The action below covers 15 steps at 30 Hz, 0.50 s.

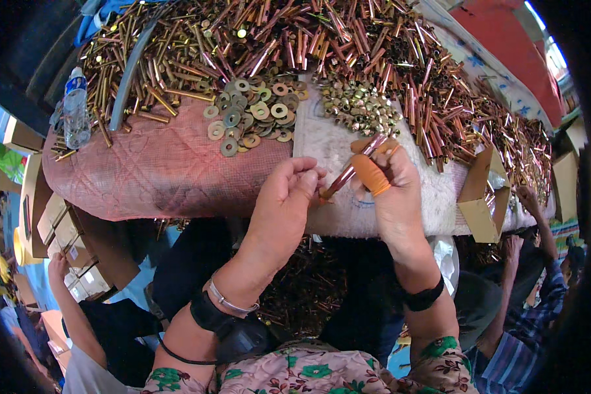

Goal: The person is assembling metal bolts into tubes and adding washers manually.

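Slanting across my right hand is a shiny copper-coloured metal tube, gripped between fingers that wear orange finger cots. Its lower end points toward my left hand, whose thumb and fingertips are pressed together beside it. Whatever the left fingers pinch, if anything, is hidden. Just beyond my hands lie a heap of flat metal washers and, right of it, a heap of small shiny nuts.
Long brassy rods and copper-coloured tubes cover the far part of the padded table. A water bottle stands at the left. An open cardboard box sits at the right edge, near another person's hand.
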{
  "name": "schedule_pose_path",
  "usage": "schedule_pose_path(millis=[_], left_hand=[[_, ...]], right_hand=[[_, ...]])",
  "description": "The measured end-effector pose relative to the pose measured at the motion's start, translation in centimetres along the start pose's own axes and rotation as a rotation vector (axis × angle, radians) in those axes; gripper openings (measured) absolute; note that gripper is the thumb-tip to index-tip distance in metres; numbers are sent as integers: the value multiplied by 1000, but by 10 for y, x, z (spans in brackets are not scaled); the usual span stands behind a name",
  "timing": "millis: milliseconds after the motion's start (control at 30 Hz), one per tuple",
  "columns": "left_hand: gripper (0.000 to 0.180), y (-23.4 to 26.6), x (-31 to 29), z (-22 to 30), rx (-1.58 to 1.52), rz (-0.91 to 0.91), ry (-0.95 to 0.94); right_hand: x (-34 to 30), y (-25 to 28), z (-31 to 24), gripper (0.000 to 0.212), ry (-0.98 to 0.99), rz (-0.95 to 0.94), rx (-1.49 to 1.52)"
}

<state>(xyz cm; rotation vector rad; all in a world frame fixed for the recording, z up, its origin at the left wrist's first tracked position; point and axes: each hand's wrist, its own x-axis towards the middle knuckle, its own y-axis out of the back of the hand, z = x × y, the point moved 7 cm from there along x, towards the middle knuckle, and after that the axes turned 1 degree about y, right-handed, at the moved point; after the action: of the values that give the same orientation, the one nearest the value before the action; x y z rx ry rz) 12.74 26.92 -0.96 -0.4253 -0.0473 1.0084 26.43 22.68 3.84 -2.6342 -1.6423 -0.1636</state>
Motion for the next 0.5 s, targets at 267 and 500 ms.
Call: schedule_pose_path(millis=[267,500], left_hand=[[23,11,-1,1,-79,88,49],[26,4,1,0,42,37,-21]], right_hand=[[4,-7,0,15,436,32,-778],[6,1,20,16,93,43,-234]])
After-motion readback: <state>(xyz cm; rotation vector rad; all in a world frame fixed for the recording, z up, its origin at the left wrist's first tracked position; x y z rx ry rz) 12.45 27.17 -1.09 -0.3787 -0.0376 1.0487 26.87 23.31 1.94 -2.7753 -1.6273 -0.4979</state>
